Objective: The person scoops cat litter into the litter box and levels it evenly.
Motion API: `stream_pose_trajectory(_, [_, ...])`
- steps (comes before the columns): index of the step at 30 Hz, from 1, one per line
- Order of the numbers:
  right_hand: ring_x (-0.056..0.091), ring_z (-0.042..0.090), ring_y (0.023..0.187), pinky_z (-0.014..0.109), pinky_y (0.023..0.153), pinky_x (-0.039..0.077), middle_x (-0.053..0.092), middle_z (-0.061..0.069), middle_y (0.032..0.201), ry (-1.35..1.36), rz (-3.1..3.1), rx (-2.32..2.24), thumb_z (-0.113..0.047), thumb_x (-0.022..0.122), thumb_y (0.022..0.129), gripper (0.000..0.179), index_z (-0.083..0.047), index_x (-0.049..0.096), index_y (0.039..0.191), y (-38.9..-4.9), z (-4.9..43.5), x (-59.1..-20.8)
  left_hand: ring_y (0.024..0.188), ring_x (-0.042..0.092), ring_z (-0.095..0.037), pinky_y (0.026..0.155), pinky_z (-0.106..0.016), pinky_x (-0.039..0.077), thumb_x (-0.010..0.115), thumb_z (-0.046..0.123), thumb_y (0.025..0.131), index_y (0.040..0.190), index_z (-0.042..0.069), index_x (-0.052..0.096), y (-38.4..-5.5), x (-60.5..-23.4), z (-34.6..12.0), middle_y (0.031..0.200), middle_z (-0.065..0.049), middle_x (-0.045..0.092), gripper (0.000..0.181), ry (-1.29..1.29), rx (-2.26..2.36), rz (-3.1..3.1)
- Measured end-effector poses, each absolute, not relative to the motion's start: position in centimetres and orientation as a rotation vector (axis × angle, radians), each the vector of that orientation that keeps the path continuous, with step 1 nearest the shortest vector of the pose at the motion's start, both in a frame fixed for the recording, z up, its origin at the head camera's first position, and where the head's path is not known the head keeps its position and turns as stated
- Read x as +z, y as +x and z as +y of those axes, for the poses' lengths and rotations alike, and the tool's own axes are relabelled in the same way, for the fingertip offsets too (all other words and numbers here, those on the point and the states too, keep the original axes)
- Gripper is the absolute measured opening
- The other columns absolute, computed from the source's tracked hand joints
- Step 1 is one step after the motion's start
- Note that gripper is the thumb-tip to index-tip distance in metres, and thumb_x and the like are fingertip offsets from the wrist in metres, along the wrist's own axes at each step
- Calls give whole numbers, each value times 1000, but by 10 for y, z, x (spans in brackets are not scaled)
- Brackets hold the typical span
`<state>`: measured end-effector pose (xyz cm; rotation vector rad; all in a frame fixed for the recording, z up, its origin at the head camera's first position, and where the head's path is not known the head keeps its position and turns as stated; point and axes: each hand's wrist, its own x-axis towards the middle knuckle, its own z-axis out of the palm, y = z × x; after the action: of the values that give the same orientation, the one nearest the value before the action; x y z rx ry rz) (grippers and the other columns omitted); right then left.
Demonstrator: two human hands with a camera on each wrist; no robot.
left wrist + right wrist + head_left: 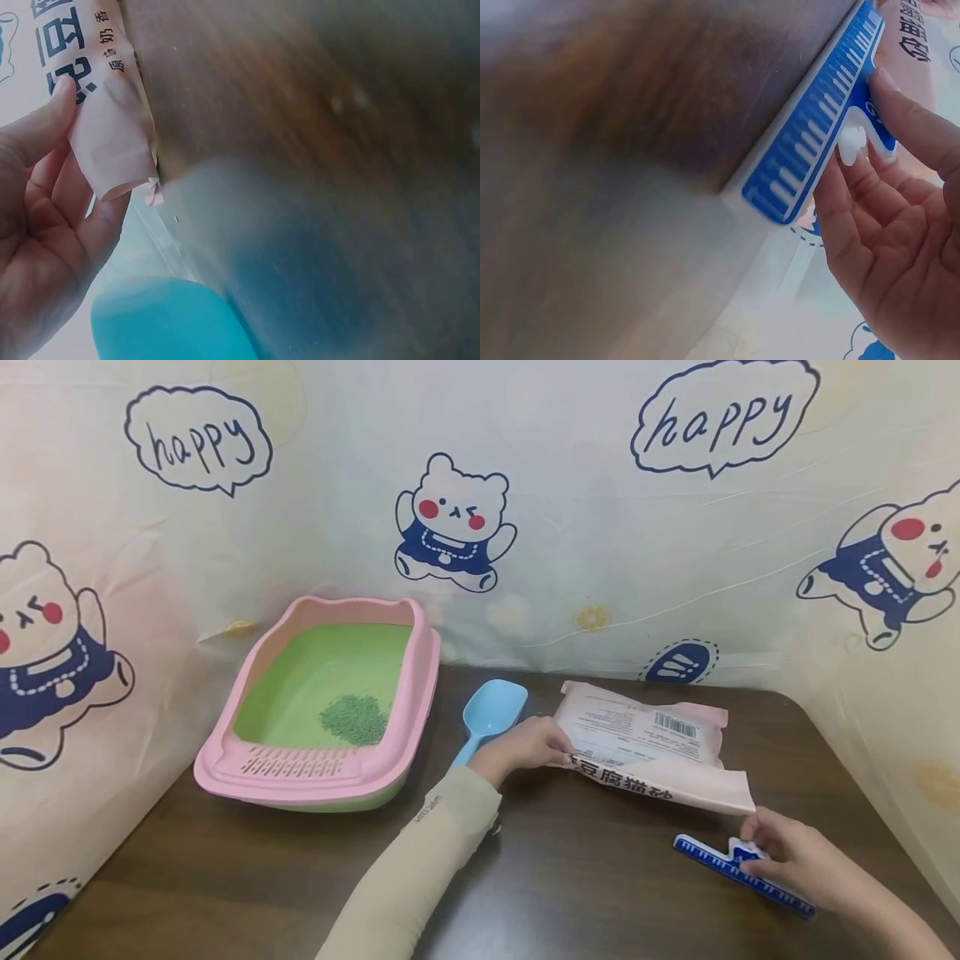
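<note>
A pale pink bag of cat litter lies on the table with its near edge folded over, dark lettering on the fold. My left hand pinches the left end of that fold; in the left wrist view the thumb lies on top and fingers go underneath. A long blue and white bag clip with a piano-key pattern is in front of the bag's right corner. My right hand grips the clip's handle between thumb and fingers. The clip's long bar is apart from the bag.
A light blue scoop lies just beyond my left wrist. Left of it stands a pink and green litter box with a small heap of green pellets inside. A patterned cloth hangs behind and beside the brown table.
</note>
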<state>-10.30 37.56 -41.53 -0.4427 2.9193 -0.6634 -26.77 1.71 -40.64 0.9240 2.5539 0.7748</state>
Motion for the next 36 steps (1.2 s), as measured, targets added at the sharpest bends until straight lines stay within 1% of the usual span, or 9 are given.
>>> stream_pose_trajectory(3, [50,-11,77,23,64,46,68,-3,90,-453,2936,-668,-18,82,78,32,-7,65,103,-99,381,-415,79,58,-8,74,-20,47,73,15,90,103,16,80,-268,-406,18,97,5,76,15,927,780,2542])
stream_pose_trajectory(6, [49,-12,77,21,62,46,69,-8,90,-496,3007,-697,-15,83,77,25,-12,70,98,-94,384,-417,78,58,-8,73,-19,46,73,15,89,102,16,80,-269,-406,18,95,5,76,15,925,785,2534])
stream_pose_trajectory(13, [51,-8,73,16,57,41,61,-16,79,-597,3061,-962,-8,84,73,29,-21,65,91,-79,378,-416,80,58,-7,75,-19,46,73,16,89,103,16,80,-270,-406,18,97,5,76,15,945,780,2513])
stream_pose_trajectory(20, [54,-10,72,3,64,40,60,-20,82,-651,3379,-877,4,88,58,49,-26,63,88,-70,362,-396,82,60,-6,79,-20,49,74,16,90,101,18,80,-271,-407,18,97,7,76,14,943,762,2514])
stream_pose_trajectory(25, [46,-17,79,2,70,36,57,-16,84,-605,3560,-729,5,88,53,49,-22,66,88,-70,359,-385,83,59,-8,79,-21,48,74,17,90,100,19,81,-271,-408,20,95,9,75,12,915,748,2533])
stream_pose_trajectory(28, [42,-14,81,9,67,36,57,-12,81,-620,3638,-685,-30,83,78,22,-16,69,88,-71,359,-381,82,59,-8,76,-21,48,74,17,89,99,19,81,-271,-408,20,94,8,75,12,904,752,2534])
stream_pose_trajectory(31, [39,-9,80,17,64,36,58,-9,78,-707,3696,-631,-62,52,93,54,-11,69,85,-73,359,-379,81,60,-8,75,-20,48,74,16,89,99,18,81,-271,-407,20,94,8,75,12,906,761,2530])
stream_pose_trajectory(32, [39,-8,79,19,63,36,58,-9,77,-742,3712,-610,-68,38,93,66,-11,69,83,-73,359,-379,81,60,-8,75,-20,48,74,16,89,99,18,81,-271,-407,20,94,8,76,12,908,765,2527])
stream_pose_trajectory(36, [38,-4,76,22,62,36,58,-8,73,-850,3769,-500,-64,30,100,70,-9,68,78,-76,360,-378,81,59,-9,75,-21,47,74,15,89,99,18,81,-271,-406,20,94,7,75,12,926,764,2518])
